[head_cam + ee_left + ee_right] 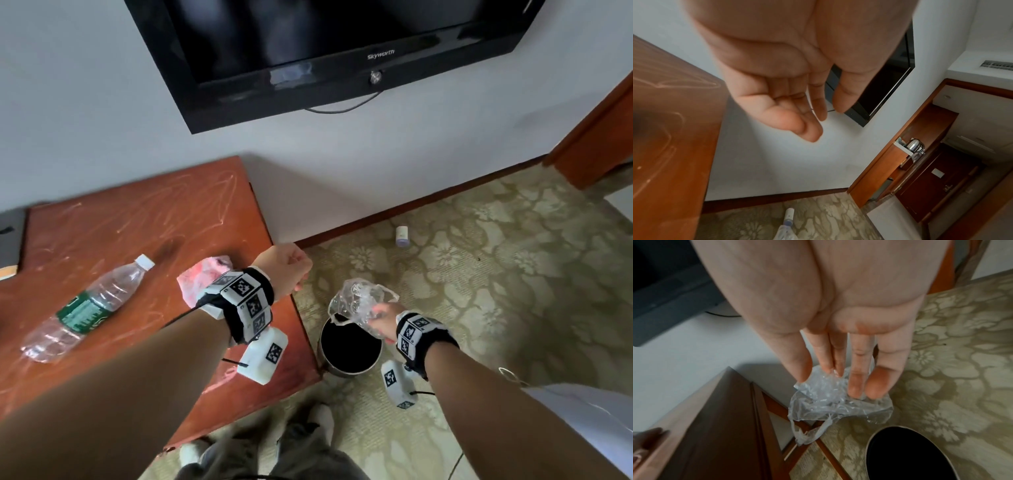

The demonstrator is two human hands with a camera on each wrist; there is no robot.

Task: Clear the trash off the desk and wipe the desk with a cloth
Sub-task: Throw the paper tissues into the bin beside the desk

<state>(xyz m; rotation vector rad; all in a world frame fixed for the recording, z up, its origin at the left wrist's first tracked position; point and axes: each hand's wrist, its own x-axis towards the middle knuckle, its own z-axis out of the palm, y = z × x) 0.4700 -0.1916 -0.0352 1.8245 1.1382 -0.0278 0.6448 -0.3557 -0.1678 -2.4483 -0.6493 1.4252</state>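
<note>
your right hand (383, 320) pinches a crumpled clear plastic bag (359, 303) between thumb and fingertips (871, 386), directly above the open mouth of the dark round trash bin (351, 346) on the carpet beside the desk (137, 219). your left hand (286, 269) hangs over the desk's right edge, fingers loosely curved, holding nothing.

progress, as judged from this position: the clearing stage is under way and the bag is not yet released. remaining on the desk are an empty clear plastic water bottle (87, 306) lying on its side and a pink crumpled item (202, 279) partly hidden behind your left wrist; whether that is trash or the cloth cannot be determined. the desktop shows pale smear marks, so wiping appears not to have begun.

legible text: the wall-mounted television (325, 51) reads "skyworth". the bottle's green label is too blurred to read. a small white container (402, 236) stands on the carpet near the skirting; no writing is readable on it.
</note>
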